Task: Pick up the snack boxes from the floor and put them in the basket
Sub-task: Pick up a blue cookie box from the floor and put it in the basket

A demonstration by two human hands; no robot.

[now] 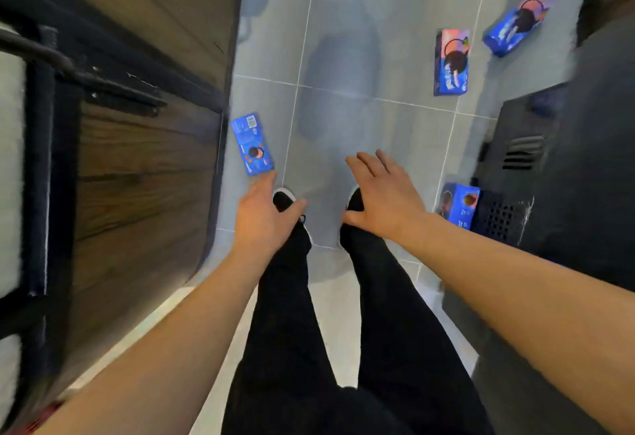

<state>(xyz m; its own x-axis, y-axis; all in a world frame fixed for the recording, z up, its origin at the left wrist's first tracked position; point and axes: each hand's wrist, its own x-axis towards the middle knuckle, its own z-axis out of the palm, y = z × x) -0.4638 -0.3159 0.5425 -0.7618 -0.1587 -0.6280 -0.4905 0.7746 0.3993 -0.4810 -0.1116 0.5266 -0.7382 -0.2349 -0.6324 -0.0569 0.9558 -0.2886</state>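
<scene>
While four snack boxes lie scattered on the grey floor (pixel 343 56), the left hand (pixel 263 218) reaches toward the nearest box (pixel 252 144), fingers straight and together; the right hand (pixel 385 194) hovers, fingers spread, holding nothing.

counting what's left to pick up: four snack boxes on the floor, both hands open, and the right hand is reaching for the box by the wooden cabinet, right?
Not quite: the left hand is the one reaching for the box by the wooden cabinet, as the head view shows. The right hand hovers open over the tiles. The rest holds: four snack boxes on the floor, both hands open.
</scene>
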